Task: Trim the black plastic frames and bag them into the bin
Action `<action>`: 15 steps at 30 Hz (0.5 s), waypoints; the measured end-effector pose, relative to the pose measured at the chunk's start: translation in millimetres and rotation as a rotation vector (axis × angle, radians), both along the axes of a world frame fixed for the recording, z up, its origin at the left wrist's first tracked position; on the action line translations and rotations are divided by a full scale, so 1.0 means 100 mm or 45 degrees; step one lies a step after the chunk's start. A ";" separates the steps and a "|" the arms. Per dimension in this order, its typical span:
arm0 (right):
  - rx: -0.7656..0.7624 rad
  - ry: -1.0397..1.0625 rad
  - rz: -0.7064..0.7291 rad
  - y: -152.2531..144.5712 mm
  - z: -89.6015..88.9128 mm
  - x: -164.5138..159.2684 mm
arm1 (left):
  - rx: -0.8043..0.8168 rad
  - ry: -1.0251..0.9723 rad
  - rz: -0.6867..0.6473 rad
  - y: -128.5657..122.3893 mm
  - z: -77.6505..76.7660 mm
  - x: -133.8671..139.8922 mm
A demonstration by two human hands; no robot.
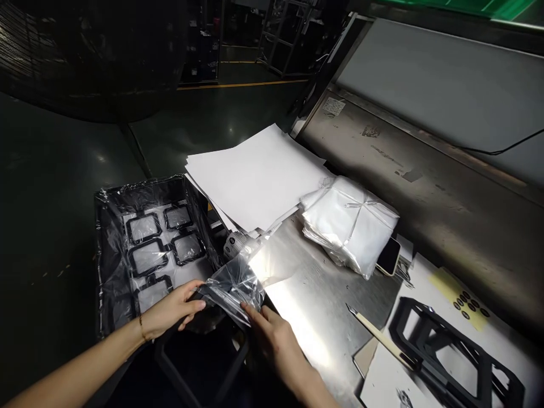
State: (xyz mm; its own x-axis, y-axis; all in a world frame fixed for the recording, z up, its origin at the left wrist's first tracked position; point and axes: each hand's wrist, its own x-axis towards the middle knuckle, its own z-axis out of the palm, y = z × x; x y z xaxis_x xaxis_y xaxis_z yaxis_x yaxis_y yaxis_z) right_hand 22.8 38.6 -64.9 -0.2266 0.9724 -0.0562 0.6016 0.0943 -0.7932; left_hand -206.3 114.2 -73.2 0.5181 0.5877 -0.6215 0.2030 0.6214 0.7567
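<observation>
Over the table's left edge, my left hand [181, 309] is closed, with thumb and fingers pinching a dark edge at the mouth of a clear plastic bag [238, 283]. That edge seems to belong to a black frame [232, 377], dim and partly hidden, hanging below my hands. My right hand [274, 334] grips the near side of the bag, its thumb hidden. Left of the hands, a box lined with clear film [113, 255] holds several black frames [148, 258] laid flat on a pale sheet.
On the metal table [340, 294] are white paper sheets [255, 175], a tied bundle of clear bags [352, 221], a phone [388, 256] and a craft knife [380, 335]. More black frames [450, 340] lie at right, near a yellow sticker sheet [465, 300]. A large fan [93, 56] stands at upper left.
</observation>
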 end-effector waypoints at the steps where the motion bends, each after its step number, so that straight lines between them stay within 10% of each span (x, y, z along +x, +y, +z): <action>1: 0.040 -0.040 0.013 -0.06 -0.03 -0.04 | -0.010 0.005 0.002 -0.01 -0.01 -0.02; 8: 0.212 -0.037 0.353 -0.03 0.04 -0.56 | 0.044 0.026 -0.023 -0.02 -0.11 0.07; 15: 0.219 -0.395 -0.325 -0.17 -0.38 -0.08 | 0.099 0.185 0.100 -0.13 -0.16 -0.09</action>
State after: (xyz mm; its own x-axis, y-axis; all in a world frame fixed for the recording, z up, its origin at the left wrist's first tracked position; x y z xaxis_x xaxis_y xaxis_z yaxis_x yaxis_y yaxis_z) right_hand 14.7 21.5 -103.0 0.0240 0.9962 0.0838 0.8301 0.0268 -0.5570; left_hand -215.0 100.9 -89.5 0.3764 0.6722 -0.6375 0.2669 0.5802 0.7695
